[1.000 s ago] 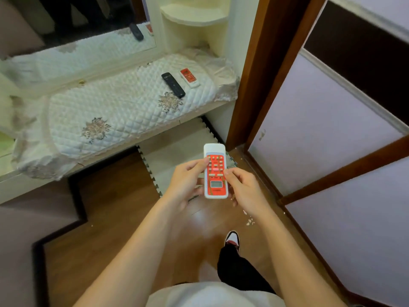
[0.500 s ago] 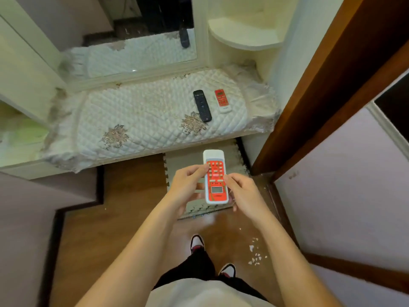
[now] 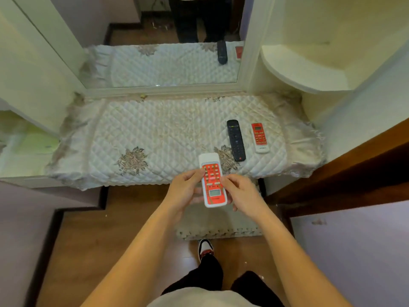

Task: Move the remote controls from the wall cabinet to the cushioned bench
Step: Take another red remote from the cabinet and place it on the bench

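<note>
A white remote with a red face (image 3: 213,180) is held flat between both hands, its far end over the front edge of the cushioned bench (image 3: 155,131). My left hand (image 3: 185,191) grips its left side and my right hand (image 3: 242,193) its right side. On the bench's quilted white cover, at the right, lie a black remote (image 3: 236,140) and a smaller red-and-white remote (image 3: 260,137), side by side and apart.
A mirror (image 3: 163,63) stands behind the bench and reflects the remotes. A rounded cream shelf (image 3: 305,72) sits at the right, above the bench. A brown door frame (image 3: 345,160) is at the right. A foam mat (image 3: 219,227) lies on the wooden floor below my hands.
I have stepped up to the bench. It now lies straight ahead, and the held remote has come from over the floor mat to over the bench's front edge. Both hands keep their grip.
</note>
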`<state>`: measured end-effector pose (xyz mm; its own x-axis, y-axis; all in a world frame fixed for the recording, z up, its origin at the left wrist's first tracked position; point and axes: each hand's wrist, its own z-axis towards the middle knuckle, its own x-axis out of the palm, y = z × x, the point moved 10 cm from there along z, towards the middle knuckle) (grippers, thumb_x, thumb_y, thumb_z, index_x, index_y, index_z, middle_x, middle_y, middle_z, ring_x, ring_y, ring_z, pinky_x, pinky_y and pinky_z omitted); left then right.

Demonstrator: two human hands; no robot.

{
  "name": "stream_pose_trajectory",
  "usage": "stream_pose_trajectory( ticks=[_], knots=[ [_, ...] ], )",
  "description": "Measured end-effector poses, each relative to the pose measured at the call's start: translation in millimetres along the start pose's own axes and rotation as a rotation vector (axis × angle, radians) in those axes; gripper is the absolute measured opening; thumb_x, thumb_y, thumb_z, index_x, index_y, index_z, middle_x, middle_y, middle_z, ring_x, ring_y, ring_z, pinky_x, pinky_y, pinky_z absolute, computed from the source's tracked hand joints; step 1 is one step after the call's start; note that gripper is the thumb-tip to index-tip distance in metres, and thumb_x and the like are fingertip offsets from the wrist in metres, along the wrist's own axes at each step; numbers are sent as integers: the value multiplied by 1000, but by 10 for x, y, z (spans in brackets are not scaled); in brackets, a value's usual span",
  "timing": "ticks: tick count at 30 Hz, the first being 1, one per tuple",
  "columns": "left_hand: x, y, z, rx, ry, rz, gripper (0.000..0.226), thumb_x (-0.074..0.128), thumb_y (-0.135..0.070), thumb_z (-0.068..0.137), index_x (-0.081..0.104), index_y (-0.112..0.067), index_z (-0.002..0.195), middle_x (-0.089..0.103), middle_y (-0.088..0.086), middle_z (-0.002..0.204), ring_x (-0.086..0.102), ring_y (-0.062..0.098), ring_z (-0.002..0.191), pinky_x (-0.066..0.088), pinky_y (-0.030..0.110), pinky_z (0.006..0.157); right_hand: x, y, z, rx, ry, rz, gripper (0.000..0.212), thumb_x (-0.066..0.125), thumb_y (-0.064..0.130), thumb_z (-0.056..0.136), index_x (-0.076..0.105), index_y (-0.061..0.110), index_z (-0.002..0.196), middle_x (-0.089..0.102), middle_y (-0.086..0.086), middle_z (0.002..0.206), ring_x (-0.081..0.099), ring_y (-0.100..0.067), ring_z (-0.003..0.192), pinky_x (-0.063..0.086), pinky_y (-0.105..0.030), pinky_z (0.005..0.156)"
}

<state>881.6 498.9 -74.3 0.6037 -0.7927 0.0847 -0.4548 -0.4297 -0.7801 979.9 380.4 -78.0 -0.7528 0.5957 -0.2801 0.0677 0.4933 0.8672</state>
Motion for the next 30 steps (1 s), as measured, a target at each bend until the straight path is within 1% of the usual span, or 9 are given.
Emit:
stream_pose_trajectory(
  ticks=[3,5,7,11,15,18,22,26,30],
  knots=[
    [-98,-102,263,-25,14,-9,24,54,-27,103,72,-14,113,79,7,101,77,24,91,62,33,70,54,80,276,13,24,-26,24,50,29,101,66,14,92,65,4,67,56,-12,55,44,-27,40],
    [-130,-134,421,-34,40,-29,24,54,-26,103,73,-15,114,79,6,104,75,25,97,61,42,85,78,118,418,19,34,-33,25,49,30,102,66,14,92,66,3,69,57,-10,55,44,-29,42],
    [-150,-155,567,-41,60,-61,23,55,-24,103,73,-16,113,79,6,105,75,24,98,59,44,88,83,152,563,16,32,-70,26,48,30,102,66,14,93,65,3,70,58,-7,54,45,-28,42],
    [-234,-162,846,-42,4,-88,21,59,-21,100,71,-12,114,78,7,106,76,24,94,62,41,81,72,161,848,41,38,-141,27,46,28,103,65,12,93,63,4,62,57,-13,50,45,-26,39],
    [-338,-123,1115,-50,-80,-105,24,64,-22,97,65,-8,117,75,10,110,76,24,89,59,28,62,87,127,1118,67,60,-168,24,47,29,102,65,16,93,62,5,60,55,-13,45,43,-25,39],
    [-380,-89,1365,-64,-119,-86,24,65,-23,97,65,-6,115,75,11,107,77,23,85,60,31,63,95,52,1341,94,71,-170,26,49,30,102,67,13,95,63,6,62,56,-14,44,45,-25,39],
    [-367,-124,1770,-57,-146,-58,22,66,-16,96,65,0,112,73,13,99,73,22,74,62,34,66,38,-128,1686,142,36,-159,30,51,33,101,67,9,94,67,-8,72,54,-13,41,43,-25,37],
    [-329,-96,2121,-59,-164,26,14,68,-15,95,66,-3,103,73,9,91,73,17,69,60,29,55,-18,-343,1934,226,9,-99,32,51,31,100,68,4,96,65,-3,61,54,-13,40,42,-25,38],
    [-274,-51,2396,-64,-171,80,15,69,-14,94,69,-2,101,75,14,93,74,18,72,64,35,62,-95,-451,2095,255,-58,-103,32,50,29,100,68,5,88,62,-4,53,53,-12,36,41,-24,38]
  ],
)
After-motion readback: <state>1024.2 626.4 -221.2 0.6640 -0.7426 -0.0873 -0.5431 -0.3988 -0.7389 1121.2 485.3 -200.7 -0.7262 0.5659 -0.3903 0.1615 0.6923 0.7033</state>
